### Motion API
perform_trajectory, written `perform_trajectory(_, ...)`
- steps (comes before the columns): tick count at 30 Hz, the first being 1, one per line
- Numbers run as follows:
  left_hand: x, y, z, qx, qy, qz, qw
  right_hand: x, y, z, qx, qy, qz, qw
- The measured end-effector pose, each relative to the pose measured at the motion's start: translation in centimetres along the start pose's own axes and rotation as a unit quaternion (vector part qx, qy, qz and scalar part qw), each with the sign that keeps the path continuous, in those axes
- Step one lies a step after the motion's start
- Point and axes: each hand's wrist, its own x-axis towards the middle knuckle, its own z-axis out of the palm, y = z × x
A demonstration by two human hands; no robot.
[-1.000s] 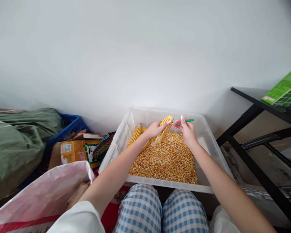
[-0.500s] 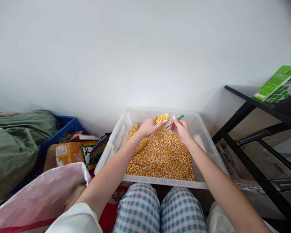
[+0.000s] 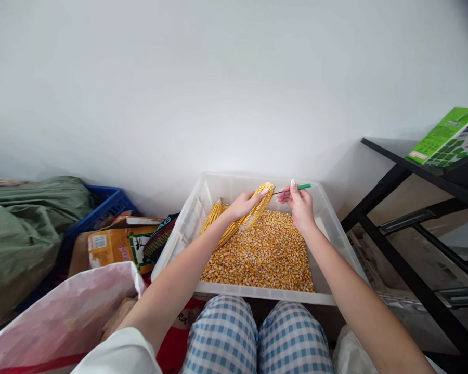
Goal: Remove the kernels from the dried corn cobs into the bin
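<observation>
My left hand [image 3: 242, 206] is closed around a yellow corn cob [image 3: 262, 202], which it holds tilted above the bin. A pale strip shows along the cob's lower side. In my right hand [image 3: 301, 208], thumb and fingers pinch a thin screwdriver [image 3: 305, 186] with a green handle and dark shaft. Its tip points left at the far end of the cob; whether it touches cannot be made out. Loose corn kernels [image 3: 261, 259] cover much of the bin floor below both hands. More corn cobs [image 3: 213, 214] lie at the left, partly behind my left hand and forearm.
The translucent plastic bin [image 3: 265, 292] stands against the white wall, just beyond my knees. On the left are a blue crate [image 3: 115, 205], packets [image 3: 111, 246] and a white-pink sack [image 3: 81, 301]. A black metal rack [image 3: 398, 228] on the right carries a green carton [image 3: 444, 136].
My right hand and the screwdriver have moved a little right, and the shaft lies flatter. The cob in my left hand has turned, so its pale strip now shows.
</observation>
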Motion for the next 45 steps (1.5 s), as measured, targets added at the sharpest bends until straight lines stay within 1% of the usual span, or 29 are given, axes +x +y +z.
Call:
perform_trajectory(3, 0.0, 0.0, 0.1, -0.005, -0.002, 0.009, 1.0, -0.2, 0.4, 0.2, -0.013, -0.023, -0.001, 1.0)
perform_trajectory(7, -0.1, -0.2, 0.3, 0.014, -0.004, 0.023, 1.0, -0.1, 1.0, 0.2, -0.016, -0.02, -0.002, 1.0)
perform_trajectory(10, -0.2, -0.5, 0.5, 0.056, -0.011, 0.043, 0.997, -0.1, 1.4, 0.0, -0.025, -0.032, 0.028, 0.999)
perform_trajectory(14, 0.0, -0.7, 0.5, 0.08, -0.002, 0.045, 0.996, -0.4, 1.4, 0.1, -0.043, -0.083, 0.071, 0.993)
perform_trajectory(16, 0.1, -0.9, 0.5, 0.068, 0.004, 0.034, 0.997, -0.5, 1.1, 0.2, -0.034, -0.071, 0.06, 0.995)
perform_trajectory(19, 0.3, -0.9, 0.4, 0.047, 0.008, 0.021, 0.999, -0.3, 0.6, 0.2, 0.008, -0.009, 0.014, 1.0)
perform_trajectory(21, 0.3, -0.9, 0.3, 0.034, 0.005, 0.019, 0.999, -0.1, 0.4, 0.1, 0.022, 0.009, -0.008, 1.0)
perform_trajectory(27, 0.2, -0.8, 0.4, 0.02, -0.002, 0.016, 1.0, 0.2, 0.7, 0.0, 0.005, 0.012, -0.027, 1.0)
perform_trajectory(31, 0.3, -0.9, 0.3, 0.007, -0.001, 0.024, 1.0, 0.1, 0.9, 0.0, -0.002, 0.003, -0.033, 0.999)
perform_trajectory(36, 0.3, -1.2, 0.4, 0.022, 0.017, 0.048, 0.998, -0.3, 1.4, 0.2, -0.016, -0.019, -0.036, 0.999)
perform_trajectory(41, 0.0, -1.3, 0.6, 0.069, 0.025, 0.071, 0.995, -0.4, 1.6, 0.2, -0.012, -0.037, -0.009, 0.999)
perform_trajectory(45, -0.2, -1.0, 0.3, 0.135, 0.018, 0.081, 0.987, -0.1, 1.4, -0.1, -0.003, -0.025, 0.033, 0.999)
